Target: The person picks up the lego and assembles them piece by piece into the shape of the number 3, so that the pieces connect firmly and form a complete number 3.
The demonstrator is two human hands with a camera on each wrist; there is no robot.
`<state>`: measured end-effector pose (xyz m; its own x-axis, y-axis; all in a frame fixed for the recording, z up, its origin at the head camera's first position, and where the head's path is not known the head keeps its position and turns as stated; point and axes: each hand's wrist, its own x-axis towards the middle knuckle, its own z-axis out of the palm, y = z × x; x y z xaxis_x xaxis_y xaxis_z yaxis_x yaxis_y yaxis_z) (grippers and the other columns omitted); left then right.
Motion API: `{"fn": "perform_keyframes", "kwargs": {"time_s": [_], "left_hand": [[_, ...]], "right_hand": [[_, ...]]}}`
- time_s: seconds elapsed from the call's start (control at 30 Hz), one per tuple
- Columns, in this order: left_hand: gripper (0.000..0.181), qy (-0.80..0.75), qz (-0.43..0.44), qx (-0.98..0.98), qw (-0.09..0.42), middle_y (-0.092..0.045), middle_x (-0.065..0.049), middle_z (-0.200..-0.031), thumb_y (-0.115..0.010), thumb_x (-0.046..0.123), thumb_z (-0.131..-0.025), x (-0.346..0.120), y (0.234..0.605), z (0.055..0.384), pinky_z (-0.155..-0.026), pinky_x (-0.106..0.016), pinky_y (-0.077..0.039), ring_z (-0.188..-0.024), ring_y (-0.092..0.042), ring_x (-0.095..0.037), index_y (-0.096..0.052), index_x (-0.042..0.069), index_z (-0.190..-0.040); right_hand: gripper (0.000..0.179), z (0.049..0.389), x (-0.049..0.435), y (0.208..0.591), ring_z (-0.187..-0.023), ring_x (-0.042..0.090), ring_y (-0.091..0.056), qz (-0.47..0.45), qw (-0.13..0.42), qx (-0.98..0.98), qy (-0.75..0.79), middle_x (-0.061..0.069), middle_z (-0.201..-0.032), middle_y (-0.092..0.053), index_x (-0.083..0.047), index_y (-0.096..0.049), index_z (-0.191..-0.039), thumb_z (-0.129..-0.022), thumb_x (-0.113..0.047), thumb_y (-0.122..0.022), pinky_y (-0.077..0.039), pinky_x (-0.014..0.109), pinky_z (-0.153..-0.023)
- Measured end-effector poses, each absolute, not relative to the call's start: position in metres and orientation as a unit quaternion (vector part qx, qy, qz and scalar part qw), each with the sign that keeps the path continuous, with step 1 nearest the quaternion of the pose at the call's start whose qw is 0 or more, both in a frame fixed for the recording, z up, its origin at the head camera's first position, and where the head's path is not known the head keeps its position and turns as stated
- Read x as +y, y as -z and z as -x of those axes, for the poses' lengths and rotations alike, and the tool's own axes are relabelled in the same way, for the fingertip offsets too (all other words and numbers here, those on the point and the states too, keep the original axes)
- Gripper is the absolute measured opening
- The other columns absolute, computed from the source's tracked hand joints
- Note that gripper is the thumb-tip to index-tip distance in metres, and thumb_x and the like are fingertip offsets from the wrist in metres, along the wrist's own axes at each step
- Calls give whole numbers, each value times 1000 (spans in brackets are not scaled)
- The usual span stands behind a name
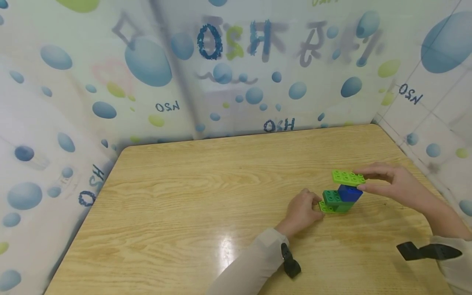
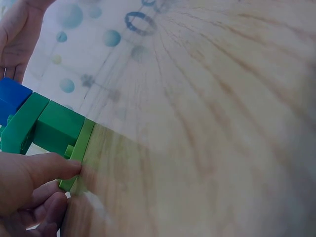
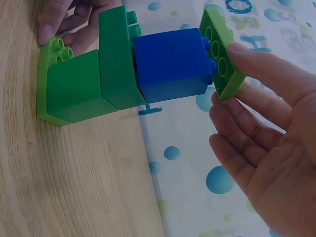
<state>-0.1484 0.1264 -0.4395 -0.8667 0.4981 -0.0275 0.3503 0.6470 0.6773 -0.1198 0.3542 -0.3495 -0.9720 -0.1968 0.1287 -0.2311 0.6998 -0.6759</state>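
Note:
A small stack of toy building bricks stands on the table at the right in the head view. At its foot lies a thin lime-green base brick point(image 1: 326, 208), its left end held between thumb and fingers of my left hand point(image 1: 303, 209). A green block point(image 3: 74, 88) sits on that base, with a longer green brick point(image 3: 117, 59) above it. Topping these is a blue brick point(image 3: 172, 63). My right hand point(image 1: 400, 186) pinches a lime-green studded plate point(image 1: 346, 177) by its right end. This plate is tilted over the blue brick, its hollow underside right at the blue studs.
The wood-grain table point(image 1: 184, 196) reaches back to a white wall covering point(image 1: 236, 90) with blue and green dots. Black straps with small attachments point(image 1: 291, 264) are around both sleeves.

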Motion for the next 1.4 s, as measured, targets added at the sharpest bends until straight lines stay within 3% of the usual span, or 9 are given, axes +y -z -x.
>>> {"fn": "perform_keyframes", "kwargs": {"time_s": [0.3, 0.8, 1.13, 1.4], "left_hand": [[34, -345, -235, 903, 104, -48, 9, -84, -77, 20, -74, 127, 440, 148, -60, -12, -35, -72, -45, 0, -67, 13, -106], [35, -339, -234, 905, 103, -47, 9, -84, -77, 21, -74, 127, 439, 148, -60, -12, -35, -71, -44, 0, -67, 14, -106], [34, -340, -234, 905, 103, -46, 10, -83, -77, 21, -74, 127, 440, 148, -61, -12, -35, -72, -43, 0, -67, 14, -106], [34, -343, -234, 903, 111, -46, 10, -83, -76, 20, -75, 127, 438, 148, -60, -13, -35, -71, -43, 0, -67, 14, -107]], "right_hand": [[37, 118, 353, 354, -95, -6, -48, -139, 26, -916, -375, -14, -109, -54, -9, -62, -117, -81, -10, -70, -37, 8, -75], [36, 115, 350, 357, -94, -3, -49, -142, 39, -913, -381, -6, -106, -56, -9, -64, -115, -79, -9, -71, -37, 7, -77], [36, 115, 351, 356, -98, -12, -46, -143, 9, -914, -379, -19, -112, -53, -9, -60, -119, -84, -14, -67, -45, 17, -71], [37, 115, 352, 356, -98, -11, -47, -136, -2, -911, -390, -20, -112, -53, -8, -60, -120, -84, -14, -67, -46, 19, -70]]}}
